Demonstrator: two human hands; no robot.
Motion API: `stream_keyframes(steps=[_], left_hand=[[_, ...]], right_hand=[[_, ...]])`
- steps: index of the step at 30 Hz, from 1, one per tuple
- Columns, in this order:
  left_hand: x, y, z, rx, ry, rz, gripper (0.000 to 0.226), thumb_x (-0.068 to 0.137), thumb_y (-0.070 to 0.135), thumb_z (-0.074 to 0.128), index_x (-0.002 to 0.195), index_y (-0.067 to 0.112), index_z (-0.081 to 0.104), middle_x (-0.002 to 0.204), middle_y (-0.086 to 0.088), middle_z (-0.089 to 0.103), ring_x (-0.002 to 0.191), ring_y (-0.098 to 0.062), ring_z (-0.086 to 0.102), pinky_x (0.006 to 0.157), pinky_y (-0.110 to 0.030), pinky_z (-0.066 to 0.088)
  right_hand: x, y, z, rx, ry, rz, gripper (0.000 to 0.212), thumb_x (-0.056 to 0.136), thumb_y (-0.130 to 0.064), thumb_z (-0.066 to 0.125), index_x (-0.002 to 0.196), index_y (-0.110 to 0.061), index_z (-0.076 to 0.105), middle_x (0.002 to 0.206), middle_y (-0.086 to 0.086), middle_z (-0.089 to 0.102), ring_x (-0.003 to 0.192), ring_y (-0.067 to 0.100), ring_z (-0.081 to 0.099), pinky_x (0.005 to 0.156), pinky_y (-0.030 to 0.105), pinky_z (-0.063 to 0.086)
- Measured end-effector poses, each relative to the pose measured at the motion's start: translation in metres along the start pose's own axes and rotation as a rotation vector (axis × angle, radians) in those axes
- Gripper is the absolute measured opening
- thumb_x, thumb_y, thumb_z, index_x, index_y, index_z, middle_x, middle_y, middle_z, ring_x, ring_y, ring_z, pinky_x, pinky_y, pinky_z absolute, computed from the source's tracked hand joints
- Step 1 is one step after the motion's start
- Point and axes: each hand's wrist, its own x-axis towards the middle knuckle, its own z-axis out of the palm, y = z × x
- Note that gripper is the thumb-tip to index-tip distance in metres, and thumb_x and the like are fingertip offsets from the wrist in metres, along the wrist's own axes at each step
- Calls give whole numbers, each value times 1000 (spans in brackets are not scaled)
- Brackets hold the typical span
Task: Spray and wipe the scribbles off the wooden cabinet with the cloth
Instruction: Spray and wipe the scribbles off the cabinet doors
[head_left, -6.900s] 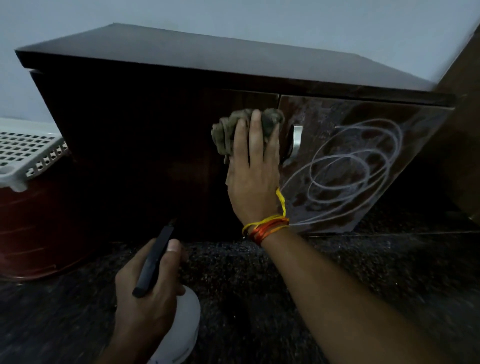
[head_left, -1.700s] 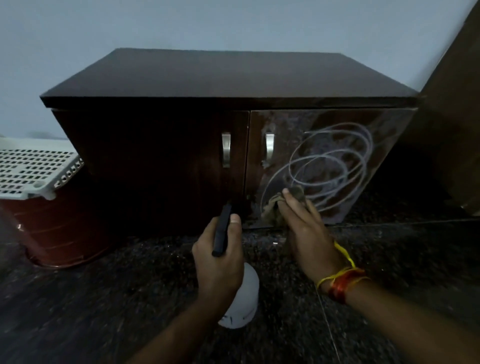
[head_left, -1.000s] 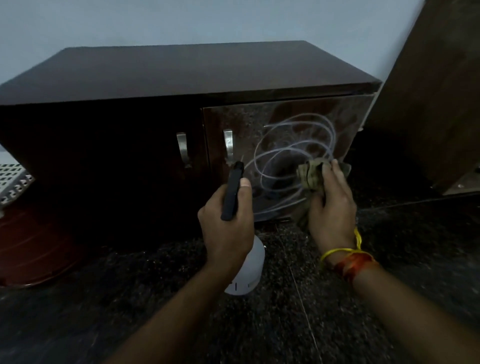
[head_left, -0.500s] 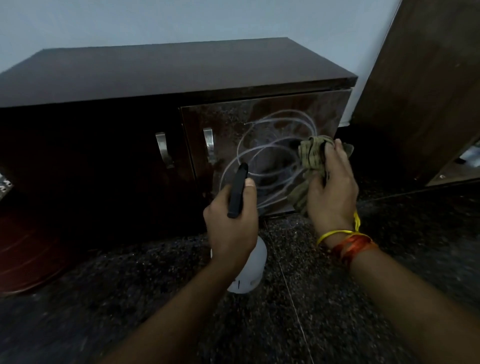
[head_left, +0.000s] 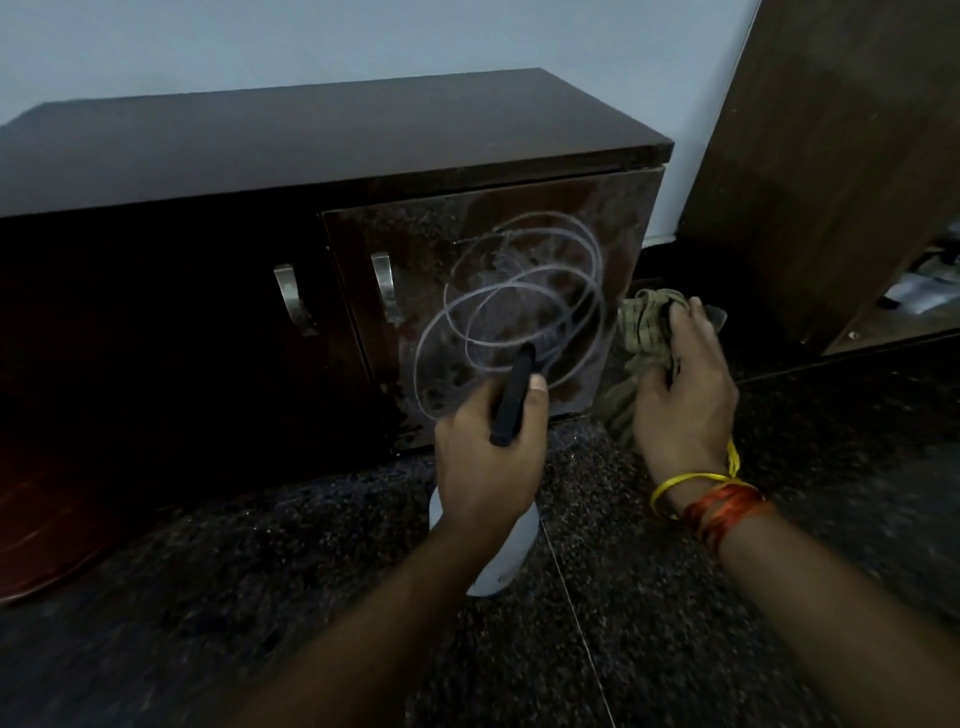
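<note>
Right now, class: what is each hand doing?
Left hand: closed on the spray bottle.
Right hand: closed on the cloth.

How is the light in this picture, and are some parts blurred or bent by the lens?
Head view: the light is dim; the left door is almost black, while the right door shines with wet glare around the pale scribbles. The wide lens slants the cabinet top and its edges. The forearms and the floor near the bottom edge look soft and smeared.
</note>
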Motion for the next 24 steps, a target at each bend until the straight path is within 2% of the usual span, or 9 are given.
stream_keyframes(steps=[6,10,15,18,24], left_hand=[[-14,-26,-2,150,-60,7,45,93,45,53,54,30,36,42,3,33,40,-16,38,46,-24,24],[-23,-42,-10,204,-78,-38,41,91,48,52,56,31,40,44,4,38,40,-16,39,47,-27,28],[-34,-62,-30,273,-43,-66,38,90,51,48,61,26,50,47,1,48,48,-21,50,44,-27,30],[-40,-74,-42,293,-33,-92,43,93,49,52,67,15,60,47,-3,47,38,-17,40,44,-28,29],[-44,-84,-64,372,9,-209,45,95,36,58,55,24,43,42,3,40,34,-17,36,44,-24,25]], right_hand=[[-2,5,-5,-9,0,28,54,89,10,47,141,0,42,153,16,33,144,25,28,115,23,20],[-4,6,-5,-10,-7,34,53,89,11,48,141,0,43,153,15,34,144,24,28,115,23,21],[-8,4,-2,-23,-25,43,53,90,9,48,142,-2,42,154,13,33,145,23,28,115,21,20],[-10,1,0,-25,-35,30,53,90,10,48,141,-1,43,153,13,34,145,24,28,112,15,16],[-13,-6,8,-3,-67,25,53,91,10,49,142,-2,41,154,13,33,145,24,26,115,23,19]])
